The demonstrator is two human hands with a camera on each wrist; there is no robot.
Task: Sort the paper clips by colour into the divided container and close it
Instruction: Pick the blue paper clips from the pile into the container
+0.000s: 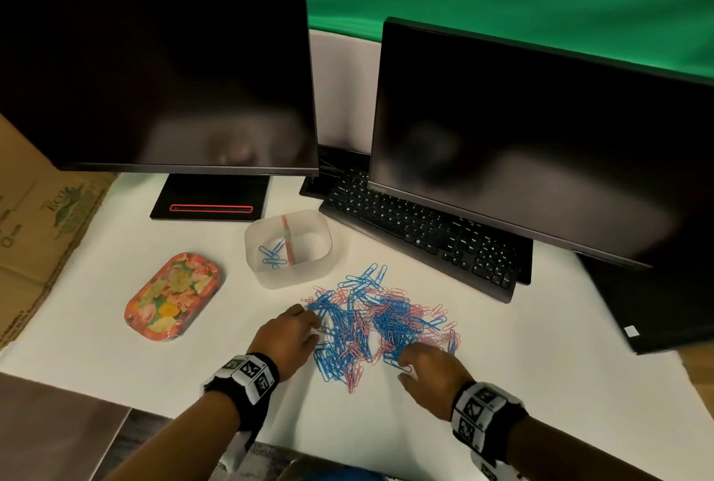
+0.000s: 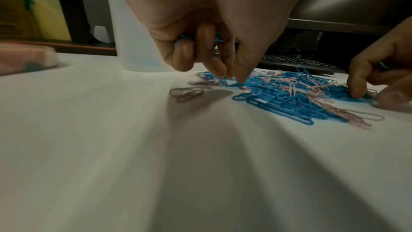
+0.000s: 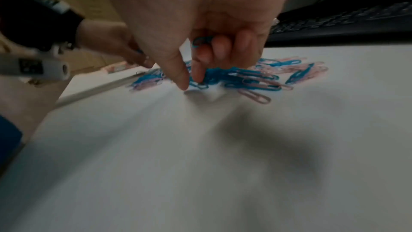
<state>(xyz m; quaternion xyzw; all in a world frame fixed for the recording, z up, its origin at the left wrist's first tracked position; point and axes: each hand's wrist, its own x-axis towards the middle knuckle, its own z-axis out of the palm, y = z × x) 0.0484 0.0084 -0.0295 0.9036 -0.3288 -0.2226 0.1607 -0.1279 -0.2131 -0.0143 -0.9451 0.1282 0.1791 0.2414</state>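
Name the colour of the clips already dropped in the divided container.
Blue: a few blue clips lie in the left compartment of the divided container. The head view shows it best.

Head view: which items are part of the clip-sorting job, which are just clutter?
Job:
- paper clip pile
- divided container, few blue clips inside
- floral lid
- left hand and right hand, both holding blue clips

Clutter:
- two monitors
- keyboard
- cardboard box

A loose heap of blue and pink wire paper clips (image 1: 380,322) lies on the desk just before the open translucent plastic divided container (image 1: 288,249), whose left compartment holds a few blue clips (image 1: 272,253).
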